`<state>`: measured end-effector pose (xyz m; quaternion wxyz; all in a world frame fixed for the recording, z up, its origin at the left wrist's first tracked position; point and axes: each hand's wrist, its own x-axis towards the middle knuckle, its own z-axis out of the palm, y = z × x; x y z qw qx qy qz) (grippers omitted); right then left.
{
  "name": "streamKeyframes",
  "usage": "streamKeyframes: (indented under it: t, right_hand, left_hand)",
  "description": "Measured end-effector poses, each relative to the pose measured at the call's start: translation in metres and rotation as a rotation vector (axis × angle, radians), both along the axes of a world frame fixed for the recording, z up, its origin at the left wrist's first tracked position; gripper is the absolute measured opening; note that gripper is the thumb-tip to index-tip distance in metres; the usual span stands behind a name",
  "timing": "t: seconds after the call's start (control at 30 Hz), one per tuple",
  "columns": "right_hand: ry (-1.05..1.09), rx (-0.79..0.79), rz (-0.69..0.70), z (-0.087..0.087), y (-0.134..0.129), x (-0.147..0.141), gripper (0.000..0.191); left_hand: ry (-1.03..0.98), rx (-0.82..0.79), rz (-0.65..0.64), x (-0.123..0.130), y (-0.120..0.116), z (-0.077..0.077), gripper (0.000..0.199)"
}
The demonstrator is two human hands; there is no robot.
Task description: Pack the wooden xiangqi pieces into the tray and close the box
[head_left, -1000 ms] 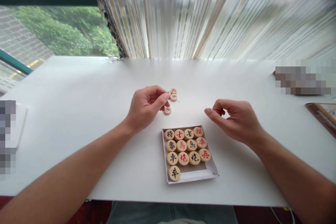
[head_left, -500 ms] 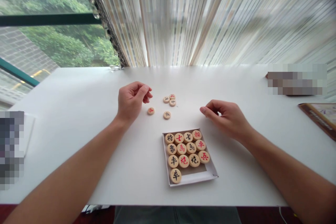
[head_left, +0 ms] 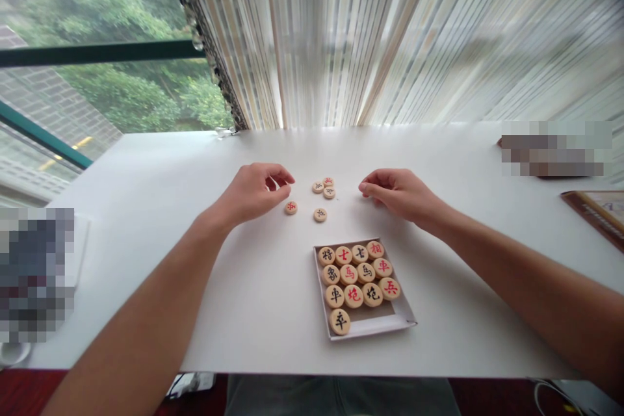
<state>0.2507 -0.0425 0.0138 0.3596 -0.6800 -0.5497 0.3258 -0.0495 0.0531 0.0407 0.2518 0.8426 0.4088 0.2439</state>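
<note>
Five loose round wooden Xiangqi pieces lie on the white table [head_left: 244, 312], above a shallow white cardboard box [head_left: 373, 327]. Three form a small cluster [head_left: 329, 193], with a black-marked piece [head_left: 320, 214] just below it and a red-marked piece [head_left: 291, 208] to its left. My left hand [head_left: 253, 194] has curled fingers just above the red-marked piece, holding nothing visible. My right hand [head_left: 397, 194] is loosely curled to the right of the cluster, with its fingertips apart from it. Several red- and black-marked pieces [head_left: 365, 272] sit in rows inside the box.
A striped curtain [head_left: 390, 45] and a window [head_left: 97, 45] with trees outside stand beyond the table's far edge. Pixelated objects [head_left: 36, 273] lie at the left edge and far right. A brown-framed board [head_left: 595, 218] sits at the right edge.
Both hands have moved inward toward the loose pieces, the left hand rightward and the right hand leftward. The view has shifted slightly. The pieces have not visibly moved since the previous frame.
</note>
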Motion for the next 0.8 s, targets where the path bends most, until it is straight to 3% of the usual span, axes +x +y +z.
streamKeyframes:
  t: [0.17, 0.37, 0.63, 0.8]
  right_hand:
    - [-0.023, 0.136, -0.008, -0.011, 0.011, 0.001, 0.027]
    - [-0.096, 0.253, 0.091, -0.018, -0.003, 0.013, 0.027]
    - [-0.119, 0.292, 0.129, -0.015, -0.007, 0.011, 0.023]
    - [-0.09, 0.319, 0.152, -0.016, -0.007, 0.011, 0.022]
  left_hand:
    - [0.148, -0.069, -0.209, -0.005, -0.004, 0.004, 0.034]
    - [0.189, -0.035, -0.304, -0.003, -0.002, 0.0, 0.02]
    - [0.227, 0.033, -0.271, 0.005, -0.003, -0.008, 0.023]
    - [0.088, -0.023, -0.183, 0.014, -0.012, -0.008, 0.029]
